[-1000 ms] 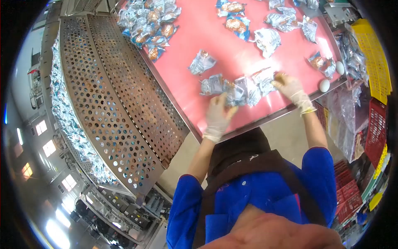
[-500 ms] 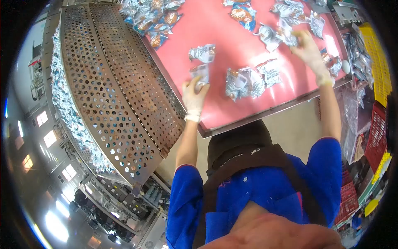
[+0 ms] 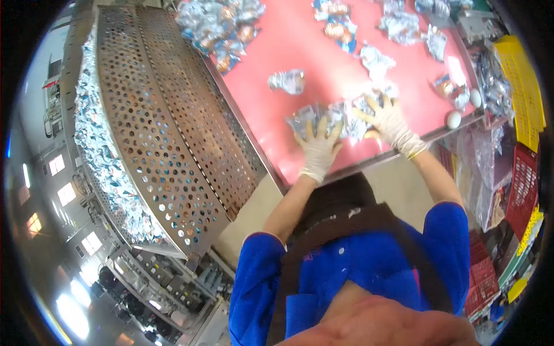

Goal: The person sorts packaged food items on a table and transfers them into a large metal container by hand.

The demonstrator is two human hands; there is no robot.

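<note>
Near the front edge of the pink tabletop [image 3: 271, 132], several silvery packets lie in a row. My left hand [image 3: 318, 149], in a pale glove, rests with fingers spread over the packets at the row's left end [image 3: 299, 122]. Its fingertips touch them. My right hand [image 3: 388, 121], also gloved, is spread over the packets at the right end [image 3: 356, 128], with its fingers apart. A single packet [image 3: 287, 82] lies by itself above my left hand. Another whitish packet [image 3: 377, 62] is beyond my right hand.
A large packet pile [image 3: 219, 26] covers the table's far left. More packets [image 3: 401, 27] lie at the far right. Two white egg-shaped objects [image 3: 454, 120] sit at the right edge. A perforated metal chute [image 3: 156, 115] stands left; yellow [image 3: 519, 86] and red crates [image 3: 521, 184] stand right.
My left hand has moved right, from a packet at the left onto the row. My right hand has come back from the far packets to the row's right end.
</note>
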